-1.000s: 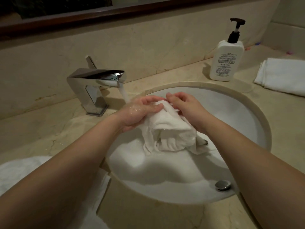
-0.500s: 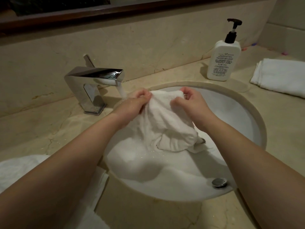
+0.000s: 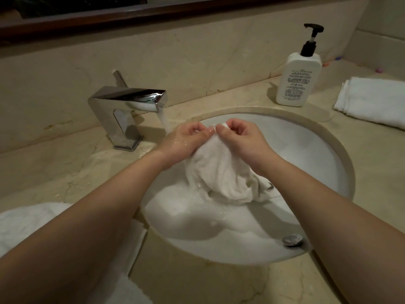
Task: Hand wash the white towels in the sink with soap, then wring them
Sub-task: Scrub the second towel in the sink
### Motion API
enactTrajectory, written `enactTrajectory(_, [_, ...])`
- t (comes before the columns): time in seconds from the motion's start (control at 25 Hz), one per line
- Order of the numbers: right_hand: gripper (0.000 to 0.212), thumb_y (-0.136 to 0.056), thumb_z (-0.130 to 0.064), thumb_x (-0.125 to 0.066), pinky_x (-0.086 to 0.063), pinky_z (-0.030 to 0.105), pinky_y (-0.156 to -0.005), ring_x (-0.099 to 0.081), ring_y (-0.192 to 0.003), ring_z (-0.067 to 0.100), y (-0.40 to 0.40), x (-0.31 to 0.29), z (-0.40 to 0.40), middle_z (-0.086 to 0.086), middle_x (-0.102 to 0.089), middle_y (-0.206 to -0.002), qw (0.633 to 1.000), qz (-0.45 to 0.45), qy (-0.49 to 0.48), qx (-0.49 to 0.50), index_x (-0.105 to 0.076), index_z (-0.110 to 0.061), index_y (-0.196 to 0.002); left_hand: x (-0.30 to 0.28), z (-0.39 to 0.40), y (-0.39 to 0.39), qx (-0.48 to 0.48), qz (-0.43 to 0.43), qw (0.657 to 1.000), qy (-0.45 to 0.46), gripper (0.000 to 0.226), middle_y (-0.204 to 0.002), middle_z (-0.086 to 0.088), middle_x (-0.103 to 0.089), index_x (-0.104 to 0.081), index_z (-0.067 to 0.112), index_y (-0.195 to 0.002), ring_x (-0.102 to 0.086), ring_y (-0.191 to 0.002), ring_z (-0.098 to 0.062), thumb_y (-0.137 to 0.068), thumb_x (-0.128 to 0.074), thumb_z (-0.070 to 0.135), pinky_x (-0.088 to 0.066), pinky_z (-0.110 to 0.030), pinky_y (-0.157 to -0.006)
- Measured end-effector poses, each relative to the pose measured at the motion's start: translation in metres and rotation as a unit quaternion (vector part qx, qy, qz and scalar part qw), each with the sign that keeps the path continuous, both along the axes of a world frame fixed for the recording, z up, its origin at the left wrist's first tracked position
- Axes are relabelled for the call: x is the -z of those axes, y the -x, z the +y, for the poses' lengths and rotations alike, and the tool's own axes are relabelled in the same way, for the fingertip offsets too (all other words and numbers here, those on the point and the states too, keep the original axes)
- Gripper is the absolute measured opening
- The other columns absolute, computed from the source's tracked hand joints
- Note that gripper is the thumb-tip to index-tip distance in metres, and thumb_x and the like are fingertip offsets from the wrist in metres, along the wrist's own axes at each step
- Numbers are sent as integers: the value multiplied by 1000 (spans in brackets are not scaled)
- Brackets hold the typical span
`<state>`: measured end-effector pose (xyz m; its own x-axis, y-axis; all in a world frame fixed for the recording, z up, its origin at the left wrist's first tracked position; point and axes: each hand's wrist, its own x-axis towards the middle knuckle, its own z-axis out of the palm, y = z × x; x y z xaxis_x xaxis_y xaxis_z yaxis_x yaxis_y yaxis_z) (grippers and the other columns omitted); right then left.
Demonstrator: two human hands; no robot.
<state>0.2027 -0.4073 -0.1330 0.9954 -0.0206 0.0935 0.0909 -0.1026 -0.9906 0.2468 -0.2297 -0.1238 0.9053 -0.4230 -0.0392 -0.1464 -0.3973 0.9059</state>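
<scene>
Both hands, left hand (image 3: 186, 139) and right hand (image 3: 241, 137), pinched 1 wet white towel (image 3: 221, 172) with curled fingers over the sink (image 3: 328, 154), washing unfinished, wringing apparently undone.

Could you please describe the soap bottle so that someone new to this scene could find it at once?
Start at the round sink and look past its far right rim on the counter. The soap bottle stands upright there, left of a folded towel. It alone has a black pump.
</scene>
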Motion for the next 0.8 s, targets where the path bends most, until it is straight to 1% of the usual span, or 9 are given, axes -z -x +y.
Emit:
enactTrajectory(0.08, [22,-95,-30,-67,-43,34,-65,-51,-70,20,-1,1,-4,7,-55,-75,998,-31,-26,39,-60,-19,-77,2,7,-1,31,29,993,-109,63,-87,-1,-75,-73,20,-84,-69,-86,-19,-79,-57,80,-52,-40,-91])
enactTrajectory(0.16, [21,-95,-29,-68,-44,35,-65,-53,-70,21,0,0,-8,10,-55,-76,997,-45,-20,57,-61,-18,-79,2,9,3,38,46,987,-147,59,-97,-2,-76,-73,15,-95,-71,-97,-19,-90,-57,71,-52,-42,-100])
enactTrajectory(0.28, [21,-91,-34,-73,-42,29,-61,-50,-63,12,-4,4,-14,0,-54,-68,992,-57,72,87,-65,-17,-80,-9,9,5,-29,17,995,-92,38,-97,2,-73,-69,21,-103,-70,-92,-18,-100,-53,56,-56,-32,-84])
enactTrajectory(0.36, [26,-88,-43,-73,-39,30,-61,-46,-62,11,-6,5,-21,-5,-51,-66,979,-35,156,130,-69,-18,-82,-17,12,2,-72,53,996,25,31,-98,-3,-73,-67,21,-100,-71,-95,-28,-100,-56,50,-56,-33,-80])
enactTrajectory(0.4, [30,-88,-48,-72,-38,30,-60,-46,-61,11,-5,6,-23,-4,-52,-66,974,-12,188,127,-70,-18,-82,-20,13,3,-75,62,994,51,31,-97,-5,-73,-67,20,-98,-72,-94,-29,-99,-59,50,-57,-35,-80])
enactTrajectory(0.52, [43,-91,-47,-69,-35,25,-54,-44,-55,10,3,4,-18,-1,-51,-61,978,47,204,15,-65,-7,-73,-17,16,15,-22,8,998,-49,30,-93,-2,-75,-69,17,-101,-72,-77,-15,-97,-63,46,-57,-32,-72])
enactTrajectory(0.6, [40,-97,-37,-64,-32,26,-54,-40,-57,12,6,-1,-10,4,-42,-63,987,44,150,-32,-56,-7,-71,-11,16,21,-4,36,999,-40,28,-86,-3,-73,-69,11,-98,-66,-71,-14,-95,-69,39,-52,-32,-69])
enactTrajectory(0.68, [38,-101,-38,-57,-33,32,-61,-39,-65,19,5,-7,-5,7,-41,-71,996,35,86,-12,-53,-10,-77,-11,24,22,-16,40,998,-51,29,-79,-2,-67,-68,8,-95,-61,-69,-14,-93,-73,37,-47,-28,-65])
enactTrajectory(0.8, [38,-102,-41,-54,-33,32,-62,-39,-67,20,0,-11,11,7,-40,-73,998,30,55,18,-51,-11,-78,-20,40,24,-12,18,978,-207,37,-83,-2,-70,-71,10,-96,-62,-71,-15,-91,-72,47,-46,-25,-63])
